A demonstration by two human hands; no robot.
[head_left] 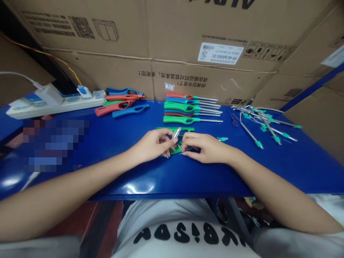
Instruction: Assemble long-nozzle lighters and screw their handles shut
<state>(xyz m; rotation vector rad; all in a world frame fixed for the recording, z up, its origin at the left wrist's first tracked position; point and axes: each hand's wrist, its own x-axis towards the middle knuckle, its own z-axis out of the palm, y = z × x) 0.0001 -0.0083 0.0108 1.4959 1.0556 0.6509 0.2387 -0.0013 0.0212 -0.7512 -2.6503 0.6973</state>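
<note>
Between the thumb and fingers of my left hand (152, 145) is a small silver metal cylinder (176, 133), tilted upward. My right hand (208, 147) is closed in a pinch, its fingertips at a thin white wire (179, 146). Under both hands lies a green lighter handle shell (176, 150), partly covered by my fingers. Another green shell piece (188, 129) lies just behind them. Beyond my right knuckles, a teal-ended metal piece (222, 139) shows; the rest of it is hidden.
Several lighters with metal rods (193, 107) lie in a row at the back. Loose coloured handles (123, 102) lie back left, near a power strip (57, 105). To the right are teal-tipped rods (264, 125) and a small screwdriver (234, 122). A cardboard wall (120, 61) closes the blue table's (150, 179) far side.
</note>
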